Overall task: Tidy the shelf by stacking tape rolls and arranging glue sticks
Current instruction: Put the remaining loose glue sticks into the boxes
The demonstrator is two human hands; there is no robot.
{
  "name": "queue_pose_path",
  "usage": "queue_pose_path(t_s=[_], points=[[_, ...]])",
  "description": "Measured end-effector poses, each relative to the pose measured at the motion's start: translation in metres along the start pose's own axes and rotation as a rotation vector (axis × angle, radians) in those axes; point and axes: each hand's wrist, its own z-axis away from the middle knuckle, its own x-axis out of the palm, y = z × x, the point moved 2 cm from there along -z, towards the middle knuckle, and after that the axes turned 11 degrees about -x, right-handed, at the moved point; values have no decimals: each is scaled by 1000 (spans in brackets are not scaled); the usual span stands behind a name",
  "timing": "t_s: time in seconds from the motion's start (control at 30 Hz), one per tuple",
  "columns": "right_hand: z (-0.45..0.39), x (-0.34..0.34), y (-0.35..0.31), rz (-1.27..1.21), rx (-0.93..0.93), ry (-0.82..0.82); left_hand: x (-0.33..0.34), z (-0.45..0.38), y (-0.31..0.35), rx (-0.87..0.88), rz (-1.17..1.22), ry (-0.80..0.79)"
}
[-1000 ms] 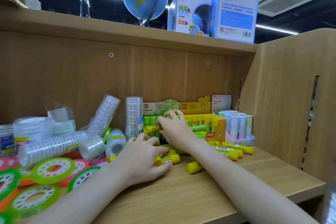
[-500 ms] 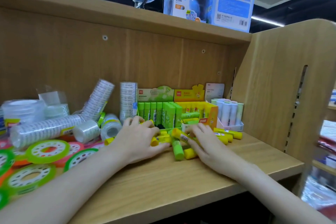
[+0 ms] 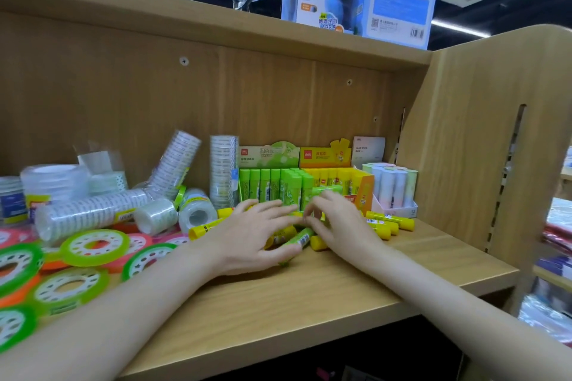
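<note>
At the far left of the wooden shelf [image 3: 387,281] lie flat tape rolls with green and orange cores [image 3: 94,247], overlapping one another in a loose spread. Behind them lie clear tape rolls in long wrapped sleeves: one sleeve [image 3: 86,217] lies on its side, another [image 3: 179,161] leans tilted against the back panel, and a third [image 3: 223,173] stands upright just left of the glue boxes. Two loose clear rolls [image 3: 198,214] rest in front of the upright sleeve.

The left hand [image 3: 250,240] lies palm down over a scatter of loose glue sticks, fingers spread fairly wide and mostly straight; its thumb and fingertips touch a green glue stick [image 3: 297,240] lying on the board. A yellow glue stick [image 3: 205,227] pokes out to the left of this hand.

Behind the hands, a green display box of upright green glue sticks [image 3: 272,184] stands beside a yellow display box of yellow glue sticks [image 3: 340,178].

The right hand [image 3: 340,226] reaches in from the right, fingers bent over the pile near the left hand's fingertips; motion blur hides whether it pinches a stick. More yellow glue sticks [image 3: 391,221] lie on the board just right of it.

At the right end stands a small tray of pastel glue sticks [image 3: 391,187], upright, near the side panel.
</note>
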Motion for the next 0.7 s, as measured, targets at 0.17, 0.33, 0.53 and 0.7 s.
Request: queue_pose_path(t_s=[0.17,0.33,0.53,0.7], points=[[20,-3,-3,-346,-118,-252,0,-4,-7,1,-27,-57],[13,0,0,-287,-134,-273,-5,-3,-7,13,-19,-87],[10,-5,14,-829,152,47,-6,-2,-5,-9,-38,-32],[-15,14,10,-1493,510,340,1,-5,-1,-59,-77,100]])
